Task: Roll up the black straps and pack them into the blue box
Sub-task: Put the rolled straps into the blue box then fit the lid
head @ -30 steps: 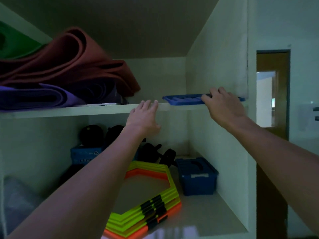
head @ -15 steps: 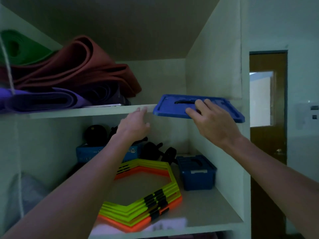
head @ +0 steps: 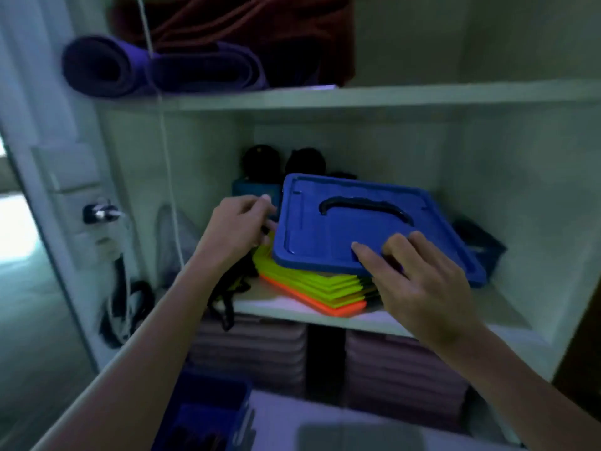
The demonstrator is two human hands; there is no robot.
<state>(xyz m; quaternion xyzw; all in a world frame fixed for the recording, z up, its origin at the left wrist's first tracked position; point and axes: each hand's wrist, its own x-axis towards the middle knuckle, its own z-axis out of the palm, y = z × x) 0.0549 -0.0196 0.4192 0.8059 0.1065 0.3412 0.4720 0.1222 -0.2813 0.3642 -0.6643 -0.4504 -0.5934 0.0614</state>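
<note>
I hold a blue box lid (head: 325, 236) with a dark handle slot, tilted in front of the middle shelf. My right hand (head: 419, 288) grips its near right edge, fingers on top. My left hand (head: 234, 229) is curled at the lid's left edge and seems to pinch it. Black straps (head: 227, 294) hang in a tangle off the middle shelf's front edge, below my left wrist. An open blue box (head: 208, 415) with dark contents stands at the bottom left, under my left forearm.
Yellow and orange hexagon rings (head: 312, 281) lie stacked under the lid. A small blue box (head: 481, 245) sits at the shelf's right, dark balls (head: 260, 157) at the back. Purple mat (head: 156, 66) and red mat (head: 260, 24) fill the upper shelf (head: 357, 96). A white cord (head: 162, 125) hangs at left.
The blue lid has come off the upper shelf and down to middle-shelf height. My left hand left the shelf edge and joined the lid. My view dropped downward.
</note>
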